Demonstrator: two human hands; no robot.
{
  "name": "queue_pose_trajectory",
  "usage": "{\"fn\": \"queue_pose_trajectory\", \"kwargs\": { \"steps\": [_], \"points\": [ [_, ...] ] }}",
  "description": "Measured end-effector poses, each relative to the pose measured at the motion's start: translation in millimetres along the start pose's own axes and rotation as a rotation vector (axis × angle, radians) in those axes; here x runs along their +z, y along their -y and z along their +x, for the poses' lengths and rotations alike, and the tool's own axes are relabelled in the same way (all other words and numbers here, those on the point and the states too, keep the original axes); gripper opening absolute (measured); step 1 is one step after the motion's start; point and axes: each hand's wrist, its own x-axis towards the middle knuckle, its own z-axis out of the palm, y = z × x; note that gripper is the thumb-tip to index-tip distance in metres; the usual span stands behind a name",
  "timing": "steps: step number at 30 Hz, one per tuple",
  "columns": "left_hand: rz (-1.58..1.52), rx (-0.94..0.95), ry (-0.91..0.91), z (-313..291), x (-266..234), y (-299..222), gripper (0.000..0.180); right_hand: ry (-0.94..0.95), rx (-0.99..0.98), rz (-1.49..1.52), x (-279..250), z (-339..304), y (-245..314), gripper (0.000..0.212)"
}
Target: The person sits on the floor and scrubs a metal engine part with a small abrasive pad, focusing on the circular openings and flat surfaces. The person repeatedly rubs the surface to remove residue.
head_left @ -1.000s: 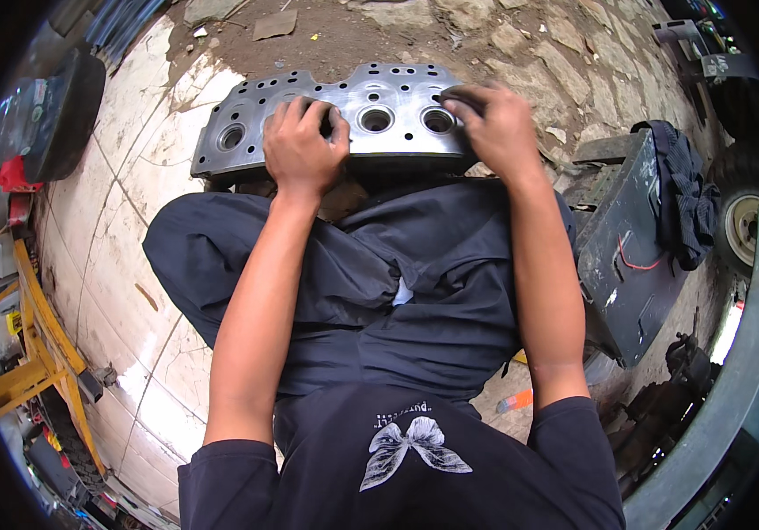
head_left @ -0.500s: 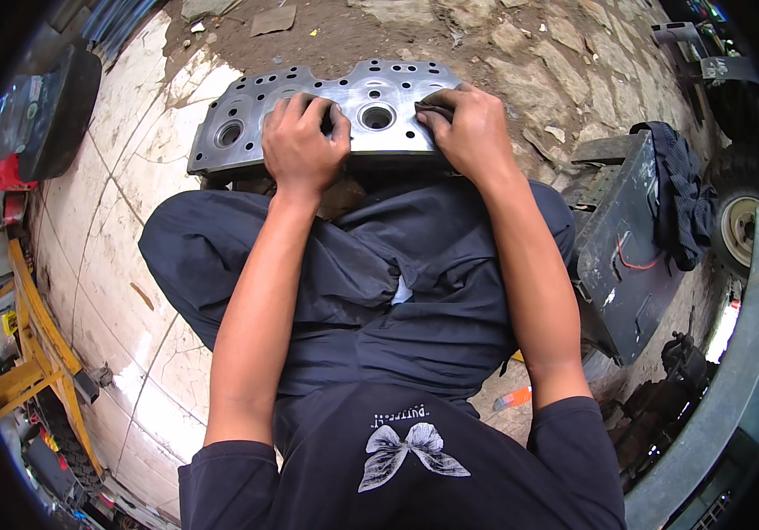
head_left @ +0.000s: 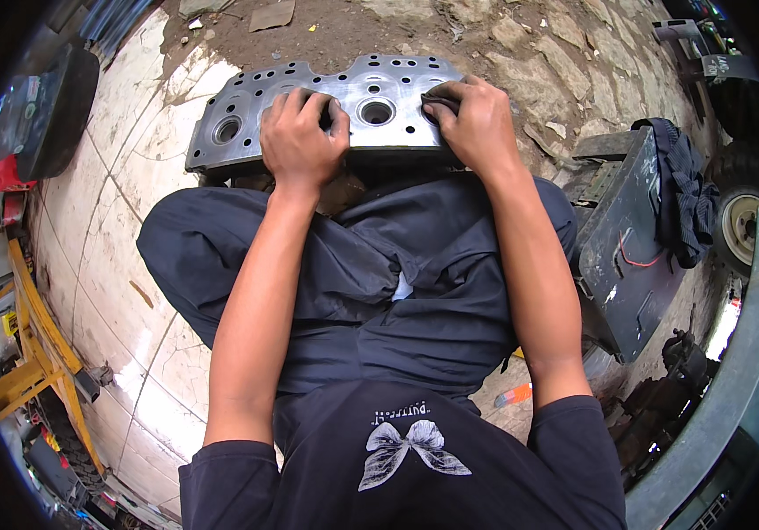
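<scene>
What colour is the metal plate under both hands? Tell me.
Silvery grey bare metal, dotted with round holes; the metal plate shows best in the head view.

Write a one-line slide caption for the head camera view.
Seated person's left hand steadies a grey metal cylinder head while the right hand presses a dark abrasive pad on it.

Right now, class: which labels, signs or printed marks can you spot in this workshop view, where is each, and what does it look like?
Pale butterfly print with small lettering above it: on the person's dark shirt, bottom centre.
Small pale label patches: on the black rounded container, upper left; too small to make out.
No screens or signs show.
</scene>
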Motion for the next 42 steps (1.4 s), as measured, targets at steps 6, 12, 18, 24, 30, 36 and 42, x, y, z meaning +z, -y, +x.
{"fn": "queue_pose_trajectory", "kwargs": {
  "steps": [6, 12, 18, 24, 30, 36, 42],
  "points": [
    [0.001, -0.011, -0.006, 1, 0, 0, 0.016, 0.053, -0.075, 0.075, -3, -3, 0, 0.019],
    [-0.01, 0.015, -0.05, 2, 5, 3, 0.014, 0.03, -0.112, 0.052, -4, 0, 0, 0.016],
    [-0.005, 0.018, -0.054, -2, 4, 4, 0.014, 0.171, -0.119, 0.097, -16, -3, -6, 0.018],
    [0.003, 0.016, -0.019, 1, 2, 1, 0.015, 0.186, -0.184, 0.007, -12, 14, -11, 0.02],
    [0.003, 0.035, -0.048, 0, 4, 4, 0.013, 0.29, -0.169, 0.071, -29, 6, -14, 0.021],
    [-0.005, 0.049, -0.069, 0, 4, 5, 0.013, 0.224, -0.227, 0.08, -13, 13, -18, 0.022],
    [-0.003, 0.03, -0.049, 1, 5, 2, 0.011, 0.295, -0.253, 0.083, -25, 14, -23, 0.02]
  ]
}}
